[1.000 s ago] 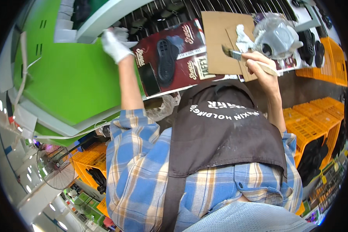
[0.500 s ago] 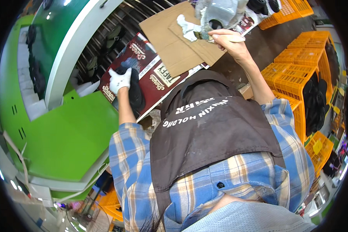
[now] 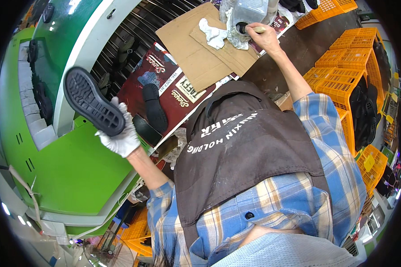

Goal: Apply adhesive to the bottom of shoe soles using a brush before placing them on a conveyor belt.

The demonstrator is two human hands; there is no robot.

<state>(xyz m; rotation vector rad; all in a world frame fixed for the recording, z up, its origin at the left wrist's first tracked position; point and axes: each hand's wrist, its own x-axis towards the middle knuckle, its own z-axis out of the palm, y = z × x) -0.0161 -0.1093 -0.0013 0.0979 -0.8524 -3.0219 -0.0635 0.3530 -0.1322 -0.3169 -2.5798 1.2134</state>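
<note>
My left hand (image 3: 121, 139), in a white glove, grips a black shoe sole (image 3: 88, 94) by one end, its ridged, hollowed face towards me, above the green machine. My bare right hand (image 3: 267, 40) is closed round the pale handle of a brush (image 3: 258, 30). The brush's far end reaches the dark mouth of a cloudy plastic container (image 3: 250, 11), so its bristles are hidden. Another black sole (image 3: 154, 109) lies on a dark red printed board (image 3: 133, 82). Beside it is a curved dark piece (image 3: 145, 129) that I cannot make out.
Brown cardboard (image 3: 191, 49) carries a crumpled white cloth (image 3: 212, 33). To the left stands a green machine (image 3: 75, 178) with a white curved frame and several dark soles on its conveyor. Metal rollers (image 3: 116, 49) run behind the board. Stacked orange crates (image 3: 338, 84) hold black soles on the right.
My left hand has lifted a sole off the red board and moved it left, towards the machine. My right hand has shifted the brush from above the cardboard to the container's mouth.
</note>
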